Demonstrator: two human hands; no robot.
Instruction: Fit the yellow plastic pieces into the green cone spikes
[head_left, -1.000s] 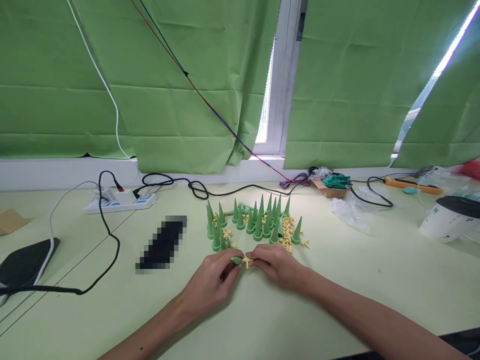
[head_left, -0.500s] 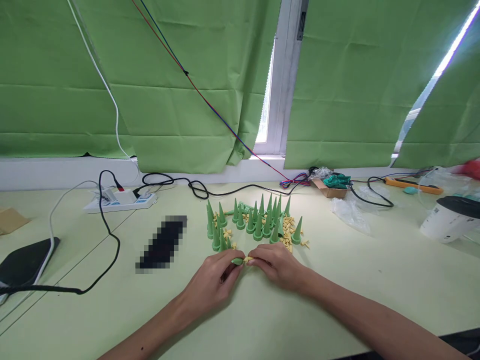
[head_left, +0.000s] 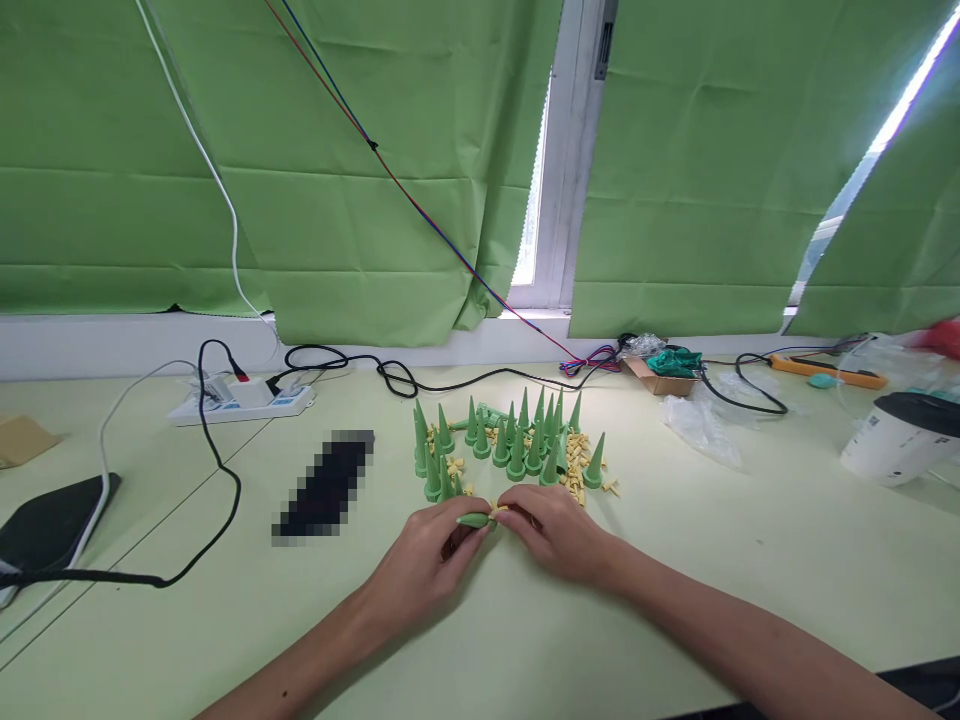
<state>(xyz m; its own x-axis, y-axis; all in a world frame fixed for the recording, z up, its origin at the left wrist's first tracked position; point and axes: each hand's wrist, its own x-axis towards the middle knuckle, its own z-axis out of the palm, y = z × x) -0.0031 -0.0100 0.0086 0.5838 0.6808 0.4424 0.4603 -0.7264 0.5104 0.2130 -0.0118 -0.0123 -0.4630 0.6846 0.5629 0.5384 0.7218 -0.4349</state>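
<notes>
My left hand (head_left: 439, 543) pinches a green cone (head_left: 472, 520) that lies nearly level, its tip toward the left. At the cone's right end, a small yellow piece (head_left: 496, 510) sits between the fingertips of my right hand (head_left: 551, 528), which are closed on it. The two parts meet or nearly meet; the fingers hide the exact joint. Just beyond my hands, several green cones (head_left: 516, 455) stand upright on round bases. Small yellow pieces (head_left: 576, 462) lie loose among and beside them.
A dark pixelated rectangle (head_left: 324, 487) lies left of the cones. Farther back stand a white power strip (head_left: 289, 403) with black cables, and a small cardboard box (head_left: 660, 381). A clear plastic bag (head_left: 701, 430) and a white container with a black lid (head_left: 896, 440) are on the right.
The green cone has turned a little between my fingers and shows more of its length. My right fingertips have shifted slightly on the yellow piece.
</notes>
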